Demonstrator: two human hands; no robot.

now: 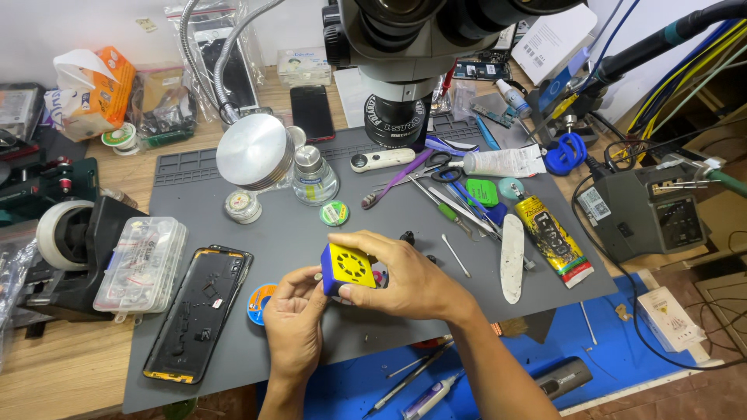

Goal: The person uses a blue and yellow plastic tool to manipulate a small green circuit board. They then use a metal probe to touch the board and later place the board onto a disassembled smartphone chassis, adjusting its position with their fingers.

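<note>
Both my hands hold a small blue cube with a yellow perforated face point(348, 268) over the grey work mat point(296, 233). My right hand point(405, 276) wraps over the cube's top and right side. My left hand point(294, 319) supports it from the left and below. An opened phone frame with a yellow rim point(198, 311) lies on the mat left of my hands. A solder wick spool point(258, 302) sits half hidden behind my left hand.
A microscope head point(405, 47) hangs over the mat's far middle. A round lamp head point(253, 152), a glass bottle point(313, 177), tweezers, a yellow glue tube point(552, 237), a white pry tool point(512, 257), a parts box point(140, 264) and a soldering station point(650, 210) surround the hands.
</note>
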